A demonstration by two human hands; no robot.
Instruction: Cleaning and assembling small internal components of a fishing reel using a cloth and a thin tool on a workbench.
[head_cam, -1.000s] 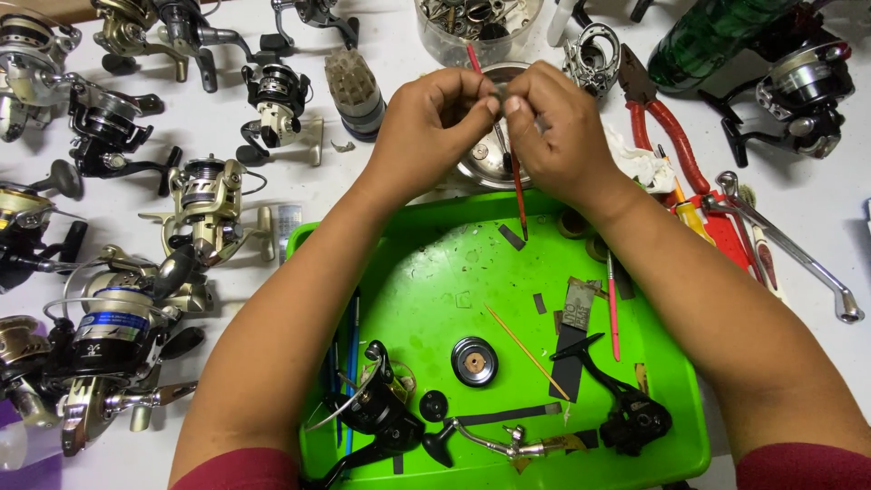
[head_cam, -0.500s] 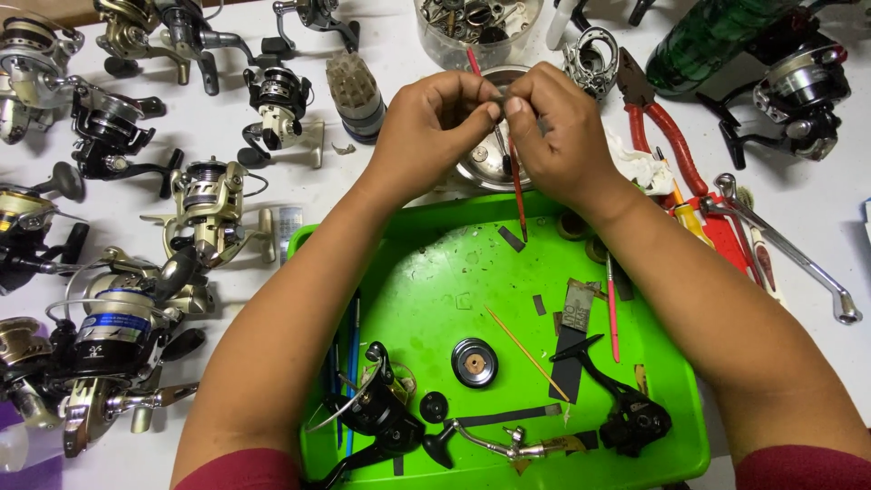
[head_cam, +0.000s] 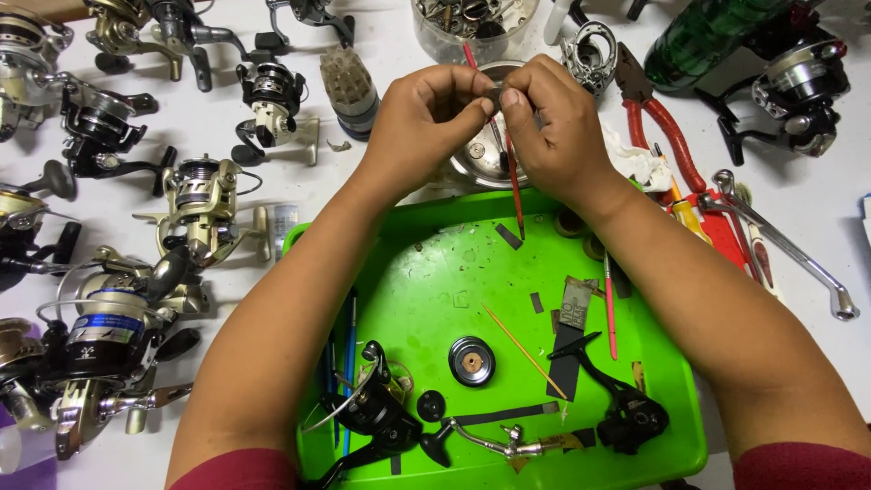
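Both hands barely shift: left hand [head_cam: 426, 122] and right hand [head_cam: 553, 127] stay pinched together on a small part [head_cam: 494, 93], perhaps metal, above the green tray [head_cam: 435, 272]; a red brush [head_cam: 513, 177] hangs beneath.

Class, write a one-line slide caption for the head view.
Left hand and right hand pinch a small metal part above a green plastic tray, beside red-handled pliers.

Both hands meet at the far edge of a bright green plastic tray [head_cam: 435, 272]. The left hand [head_cam: 426, 122] and right hand [head_cam: 553, 127] pinch a small dark metal part [head_cam: 494, 93] between fingertips, a thin red-handled brush [head_cam: 513, 181] hanging below. A black dismantled fishing reel [head_cam: 376, 413] lies near-left in the tray; red-handled pliers [head_cam: 658, 113] rest far right.
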